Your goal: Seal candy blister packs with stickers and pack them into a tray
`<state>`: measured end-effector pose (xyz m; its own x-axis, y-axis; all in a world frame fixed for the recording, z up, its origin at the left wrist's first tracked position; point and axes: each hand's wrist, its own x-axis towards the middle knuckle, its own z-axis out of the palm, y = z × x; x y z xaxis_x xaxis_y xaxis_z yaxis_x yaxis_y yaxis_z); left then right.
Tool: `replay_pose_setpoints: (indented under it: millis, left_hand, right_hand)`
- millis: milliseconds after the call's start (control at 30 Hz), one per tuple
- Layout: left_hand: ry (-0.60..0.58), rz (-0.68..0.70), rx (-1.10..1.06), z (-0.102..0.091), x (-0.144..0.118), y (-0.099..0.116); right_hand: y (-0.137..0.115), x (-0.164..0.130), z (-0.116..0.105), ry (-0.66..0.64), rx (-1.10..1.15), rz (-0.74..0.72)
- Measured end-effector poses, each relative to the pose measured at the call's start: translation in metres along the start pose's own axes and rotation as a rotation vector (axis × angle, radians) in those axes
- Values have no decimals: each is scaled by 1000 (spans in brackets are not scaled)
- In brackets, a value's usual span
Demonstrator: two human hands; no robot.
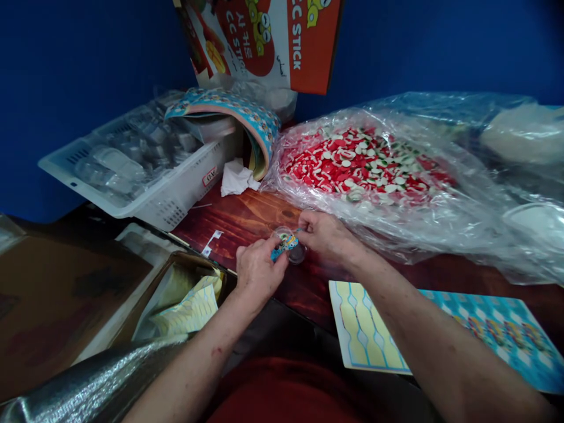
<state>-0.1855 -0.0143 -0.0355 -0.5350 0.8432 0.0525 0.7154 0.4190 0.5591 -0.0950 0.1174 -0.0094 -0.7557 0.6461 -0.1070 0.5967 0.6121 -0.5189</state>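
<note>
Between the two hands, just over the wooden table, is a small printed blue sticker [285,247], lying across a small clear round plastic container [298,254]. My left hand [261,271] is closed, with thumb and fingers pinching the sticker's left end and the near side of the container. My right hand [325,236] pinches at the sticker's other end with the fingertips. How much of the container each hand bears is partly hidden by the fingers. Under my right forearm lies a sheet of blue and yellow stickers [372,329].
A white plastic basket [176,202] of clear containers stands left, with a curled sticker sheet [229,106] over its corner. A clear bag [308,191] holds red, white and green slices. A crumpled tissue [237,178], a sticker scrap [212,242] and an open carton [118,329] are nearby.
</note>
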Motion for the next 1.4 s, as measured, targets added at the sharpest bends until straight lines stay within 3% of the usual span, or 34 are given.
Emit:
replay_pose_setpoints:
  millis: [100,233,433,633,767,867,967,1133,1400]
  left_hand:
    - [51,-65,-100,-3,6,-1]
    - [62,-119,-118,-10,11,-9]
    - [-11,21,-96,-18,4,-20]
    - [101,142,-240,-39,3,-20]
    - [-93,217,-164,-54,-1,-25]
    - [-301,391,18,-60,6,-27]
    - [-410,530,212,-60,20,-23]
    - [-442,637,344,-53,34,-15]
    - [-395,652,363,-46,27,-22]
  right_hand:
    - [-5,11,-12,-74,-117,-99]
    - [-8,14,-6,-91,-89,-53]
    - [-1,-21,18,103,165,89]
    - [-13,-27,6,134,541,120]
    - [-28,-59,23,143,621,235]
    - [-33,-90,48,141,804,407]
    - [-35,-103,66,129,977,503]
    - [-38,-100,72,123,1155,550]
    - [-44,-101,73,51,1113,592]
